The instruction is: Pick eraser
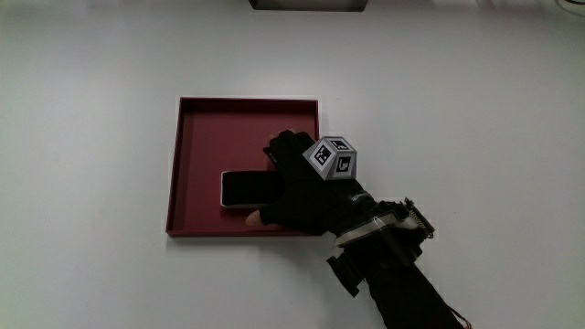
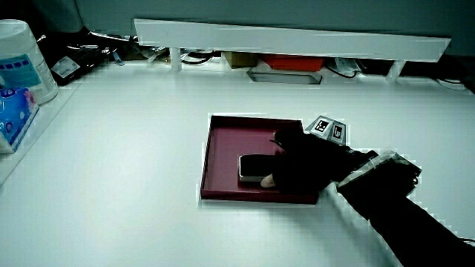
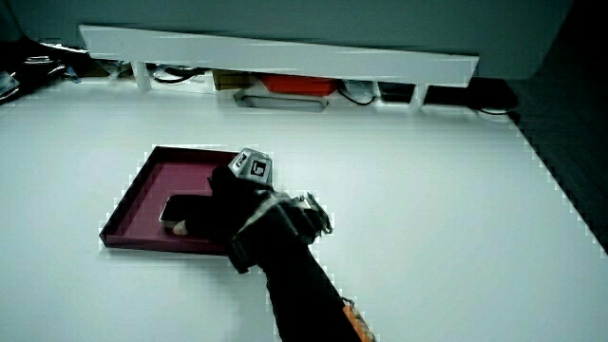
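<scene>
Grasp in progress: the gloved hand [image 1: 306, 196] closes, apparently, around the dark eraser [image 1: 249, 189] lying in the maroon tray [image 1: 247, 105]. Next, a firm pinch and lift clear of the tray's wall.

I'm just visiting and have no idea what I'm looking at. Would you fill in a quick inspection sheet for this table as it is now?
Surface: plain white table, no spills seen.
Job's things: dark rectangular eraser with a pale rim, lying flat inside the shallow dark-red square tray, near the tray wall closest to the person.
Clutter: white tub and blue packet at the table's edge in a side view.
Grippers: black-gloved hand with patterned cube, over one end of the eraser, fingers closing around it.
Cables: dark leads by the low white partition.
Surroundings: red and grey items under the partition; nothing else seen.
</scene>
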Motion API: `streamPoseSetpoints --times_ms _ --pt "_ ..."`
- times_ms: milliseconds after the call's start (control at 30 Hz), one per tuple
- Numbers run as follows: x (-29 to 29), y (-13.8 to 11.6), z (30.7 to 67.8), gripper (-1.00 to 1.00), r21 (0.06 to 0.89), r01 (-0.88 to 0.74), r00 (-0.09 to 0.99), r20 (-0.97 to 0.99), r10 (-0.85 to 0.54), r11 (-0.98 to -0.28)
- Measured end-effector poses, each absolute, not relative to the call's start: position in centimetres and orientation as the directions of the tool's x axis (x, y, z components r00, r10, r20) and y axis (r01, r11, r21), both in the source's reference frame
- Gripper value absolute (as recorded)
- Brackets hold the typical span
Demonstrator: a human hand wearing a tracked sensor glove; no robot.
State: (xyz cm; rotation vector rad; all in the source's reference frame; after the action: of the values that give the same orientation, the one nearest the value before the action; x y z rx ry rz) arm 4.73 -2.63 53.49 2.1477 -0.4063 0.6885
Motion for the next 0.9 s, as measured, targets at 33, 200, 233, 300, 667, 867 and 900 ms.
streamPoseSetpoints --times_ms 33,200,233,300,667,867,900 --pt "4.67 -2.55 53.78 0.0 0.619 -0.508 0.798 0.6 -0.055 -0.599" --pt "4.65 -2.38 53.77 0.0 0.606 -0.51 0.794 0.604 -0.063 -0.61" --pt "4.68 -2.35 53.91 0.05 0.599 -0.508 0.794 0.604 -0.066 -0.619" --pt "4.61 -2.3 53.83 0.14 0.594 -0.509 0.792 0.607 -0.068 -0.623" --pt "4.39 -2.02 53.81 0.64 0.55 -0.513 0.779 0.62 -0.089 -0.659" --pt "4.26 -1.9 53.57 0.91 0.533 -0.517 0.777 0.62 -0.106 -0.67" --pt "4.27 -1.85 53.93 0.95 0.53 -0.508 0.788 0.603 -0.12 -0.679"
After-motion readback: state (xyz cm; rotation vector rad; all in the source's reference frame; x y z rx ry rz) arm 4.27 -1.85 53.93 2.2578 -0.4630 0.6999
